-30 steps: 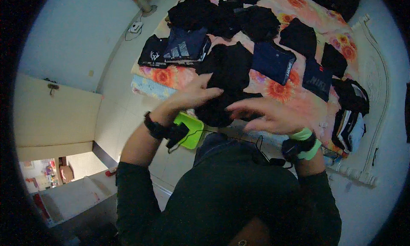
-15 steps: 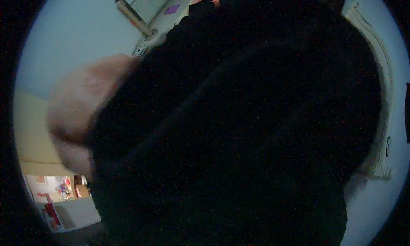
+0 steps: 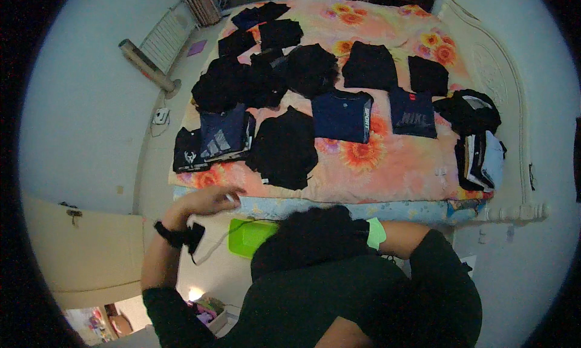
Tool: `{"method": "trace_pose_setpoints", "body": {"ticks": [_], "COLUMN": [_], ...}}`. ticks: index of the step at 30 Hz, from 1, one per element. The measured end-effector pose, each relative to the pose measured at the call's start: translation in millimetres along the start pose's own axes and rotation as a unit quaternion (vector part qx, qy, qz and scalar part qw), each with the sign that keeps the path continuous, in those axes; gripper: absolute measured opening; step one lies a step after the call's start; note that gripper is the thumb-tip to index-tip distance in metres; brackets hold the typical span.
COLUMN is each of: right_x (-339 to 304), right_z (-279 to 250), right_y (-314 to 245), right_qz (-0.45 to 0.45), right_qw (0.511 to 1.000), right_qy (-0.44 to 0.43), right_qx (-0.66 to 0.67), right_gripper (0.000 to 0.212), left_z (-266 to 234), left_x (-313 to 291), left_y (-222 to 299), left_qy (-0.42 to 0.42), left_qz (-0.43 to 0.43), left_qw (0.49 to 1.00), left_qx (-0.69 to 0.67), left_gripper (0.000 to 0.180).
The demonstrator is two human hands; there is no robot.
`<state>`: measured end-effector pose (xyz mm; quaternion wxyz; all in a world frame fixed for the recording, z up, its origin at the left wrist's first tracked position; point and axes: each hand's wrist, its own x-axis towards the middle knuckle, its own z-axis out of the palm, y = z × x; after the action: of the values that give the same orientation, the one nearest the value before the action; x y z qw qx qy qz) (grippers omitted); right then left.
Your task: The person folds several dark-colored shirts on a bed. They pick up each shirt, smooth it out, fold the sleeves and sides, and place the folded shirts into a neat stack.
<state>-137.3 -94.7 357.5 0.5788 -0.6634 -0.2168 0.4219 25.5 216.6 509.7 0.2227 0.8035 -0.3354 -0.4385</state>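
Observation:
My left hand (image 3: 209, 201) is raised above the near edge of the bed (image 3: 387, 188), fingers apart and nothing in them. A black strap with a small dark device (image 3: 190, 236) circles that wrist. My right forearm (image 3: 400, 236) bends inward, a pale green band (image 3: 376, 233) at its wrist. The right hand is hidden behind a black, rounded, soft-looking mass (image 3: 308, 242); I cannot tell what it is or whether the hand grips it. Nearest the left hand, a black garment (image 3: 284, 151) lies on the bed beside a stack of folded shirts (image 3: 223, 136).
Several more dark clothes cover the bed, including a navy shirt (image 3: 343, 115) and a folded pile (image 3: 481, 160) by the pale headboard (image 3: 508, 88). A bright green basin (image 3: 247, 237) stands on the floor. A cylindrical post (image 3: 148, 67) leans near the radiator (image 3: 164, 36).
The black mass that filled most of the view has dropped toward the bottom, revealing the bed and clothes. My left hand, earlier close up at the mass's left edge, is now farther out above the bed edge.

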Motion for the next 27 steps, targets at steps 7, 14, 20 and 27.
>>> {"method": "trace_pose_setpoints", "body": {"ticks": [7, 14, 20, 27], "right_x": [-34, -36, -24, -13], "right_z": [-16, -26, -24, -10], "right_y": [23, 13, 10, 19], "right_qz": [0.065, 0.11, 0.094, 0.048], "right_qw": [0.993, 0.979, 0.979, 0.981], "right_qy": [0.062, 0.113, 0.125, 0.127], "right_qx": [0.077, 0.129, 0.129, 0.138], "right_gripper": [0.037, 0.038, 0.038, 0.038], "left_z": [85, 120, 95, 108], "left_x": [-3, 56, 62, 34], "left_y": [-42, -47, -18, 7], "left_qy": [0.002, 0.109, 0.114, 0.077], "left_qz": [0.012, -0.057, 0.125, 0.07], "left_qw": [0.938, 0.776, 0.685, 0.66], "left_qx": [-0.347, -0.618, -0.709, -0.745], "left_gripper": [0.046, 0.058, 0.056, 0.066]}}
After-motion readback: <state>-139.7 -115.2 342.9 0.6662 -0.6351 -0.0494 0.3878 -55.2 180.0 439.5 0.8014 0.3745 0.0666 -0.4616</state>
